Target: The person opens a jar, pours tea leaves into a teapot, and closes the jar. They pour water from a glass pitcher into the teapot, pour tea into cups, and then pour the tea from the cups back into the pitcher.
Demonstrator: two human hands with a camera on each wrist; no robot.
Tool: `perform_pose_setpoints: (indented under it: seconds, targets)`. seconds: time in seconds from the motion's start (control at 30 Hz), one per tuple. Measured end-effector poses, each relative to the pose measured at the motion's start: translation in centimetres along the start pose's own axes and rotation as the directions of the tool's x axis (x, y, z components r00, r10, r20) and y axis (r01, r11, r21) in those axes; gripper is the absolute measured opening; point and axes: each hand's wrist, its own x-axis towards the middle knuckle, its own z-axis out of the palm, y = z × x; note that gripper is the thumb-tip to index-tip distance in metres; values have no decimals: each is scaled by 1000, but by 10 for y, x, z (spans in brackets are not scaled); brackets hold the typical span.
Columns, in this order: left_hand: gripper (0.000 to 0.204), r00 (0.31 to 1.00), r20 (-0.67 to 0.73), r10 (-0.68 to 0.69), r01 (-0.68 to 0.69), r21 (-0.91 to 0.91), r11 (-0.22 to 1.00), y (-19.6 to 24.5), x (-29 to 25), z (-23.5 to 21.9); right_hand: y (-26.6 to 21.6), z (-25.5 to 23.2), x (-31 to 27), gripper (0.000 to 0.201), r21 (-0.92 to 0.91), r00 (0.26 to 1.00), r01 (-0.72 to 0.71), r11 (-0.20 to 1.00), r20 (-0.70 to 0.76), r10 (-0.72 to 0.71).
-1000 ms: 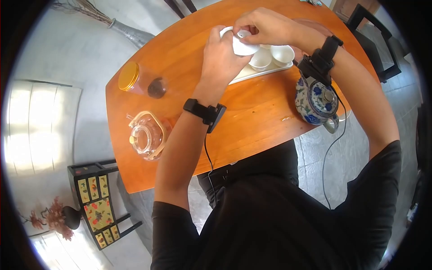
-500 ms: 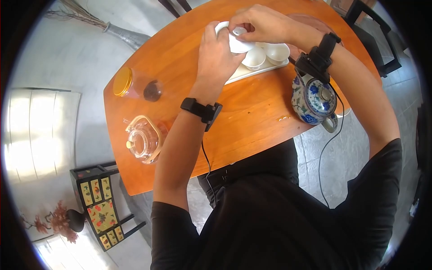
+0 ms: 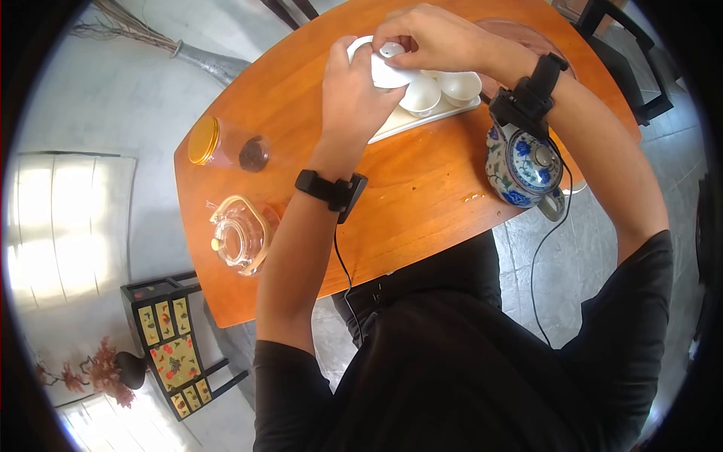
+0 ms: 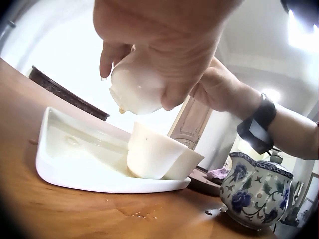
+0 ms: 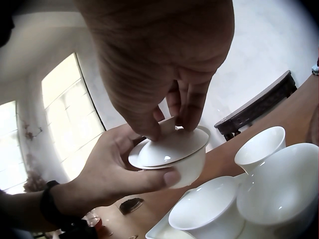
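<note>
A white lidded bowl (image 5: 192, 168) is tilted above a white tray (image 4: 114, 185). My left hand (image 3: 350, 102) grips the bowl's rim and side, with the thumb along its near side in the right wrist view. My right hand (image 3: 433, 41) pinches the knob of the lid (image 5: 172, 147), which sits on the bowl. Beneath the bowl in the left wrist view, a yellowish drop hangs at its edge. White cups (image 5: 207, 206) stand together on the tray's right part, and shallow liquid shows in its left part.
A blue-and-white teapot (image 3: 527, 169) stands at the table's right edge. On the left are a glass teapot (image 3: 241, 235) and a clear jar with a yellow lid (image 3: 203, 141). A round brown tray (image 3: 520, 45) lies at the back right. Small wet spots mark the wood.
Both hands have moved a little to the left in the head view, carrying the lidded bowl with them. The grips look the same.
</note>
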Motion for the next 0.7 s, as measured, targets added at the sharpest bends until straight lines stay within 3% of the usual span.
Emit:
perform_pose_setpoints:
  seconds: [0.3,0.43,0.7]
  targets:
    - [80,991,85,-108,126,-247,961,9,-4,-9,1,14,-1,24,61,996,-38,997,-78,43]
    - [86,988,91,-128,153,-366,918,7,-7,-9,-6,10,1,28,109,994,-95,989,-41,100]
    - [86,989,48,-139,147,-363,920,5,-6,-14,-4,10,6,35,166,997,-58,984,-45,67]
